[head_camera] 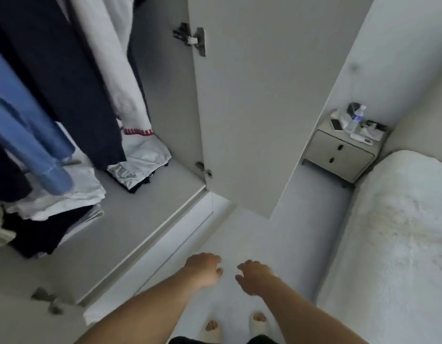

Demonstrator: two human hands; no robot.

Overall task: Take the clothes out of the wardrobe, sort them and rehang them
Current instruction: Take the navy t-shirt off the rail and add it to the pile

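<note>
White floor [284,234] runs between the open wardrobe [150,219] on the left and a bed [401,232] on the right, with a small nightstand [339,155] in the far corner. Inside the wardrobe hang a blue shirt [24,125], a dark garment [66,83] and a white garment [115,65], above folded clothes [61,202] lying on its bottom shelf. Its door [252,95] stands open. Both arms reach forward over the floor: the left hand [202,268] and right hand [256,275] hold nothing, each grip loose with fingers relaxed and slightly curled, close together but apart.
</note>
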